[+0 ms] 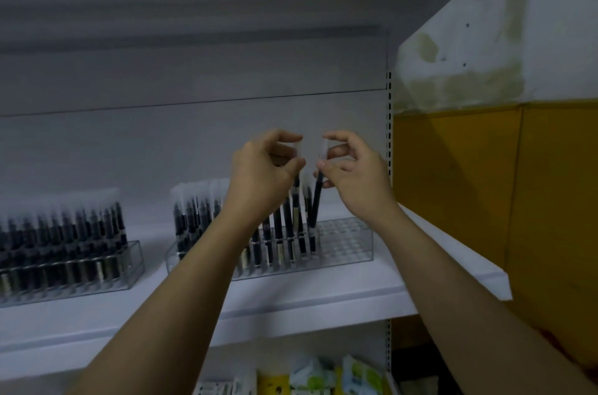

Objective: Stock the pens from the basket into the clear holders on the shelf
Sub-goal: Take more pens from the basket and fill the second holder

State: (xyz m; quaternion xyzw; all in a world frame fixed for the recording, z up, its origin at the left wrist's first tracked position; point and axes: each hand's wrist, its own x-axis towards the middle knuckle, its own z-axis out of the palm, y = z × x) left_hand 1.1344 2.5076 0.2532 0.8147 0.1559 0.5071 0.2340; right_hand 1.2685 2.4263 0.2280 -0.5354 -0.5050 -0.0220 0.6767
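Two-handed, in the head view: pinched the left pen (296, 200) near its pale cap in the left hand (268, 168), and the right pen (317, 197) likewise in the right hand (354, 174), fingers curled on each. Held both nearly upright, tips down at the clear holder (352, 242) toward the shelf's (291, 294) right edge, straight below the hands. Stood nearer the unfilled holes with the right hand. Looked slim, dark-barrelled, white-capped. Saw no basket.
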